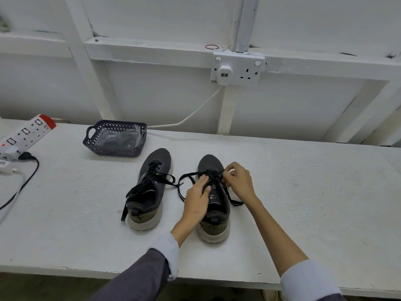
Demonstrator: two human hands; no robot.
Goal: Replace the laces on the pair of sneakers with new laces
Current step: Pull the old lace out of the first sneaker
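Two dark grey sneakers with pale soles stand side by side on the white table, toes pointing away from me. The left sneaker (152, 187) has its black lace loose, with ends trailing over its side and heel. On the right sneaker (213, 205) my left hand (196, 199) presses down on the tongue and holds the shoe. My right hand (237, 181) pinches the black lace (184, 185) near the upper eyelets. Loose loops of that lace spill out on both sides of the shoe.
A dark plastic basket (115, 137) holding clear plastic packets sits behind the left sneaker. A power strip (23, 133) with a black cable lies at the far left. A wall socket (236, 69) with a white cable is on the wall behind.
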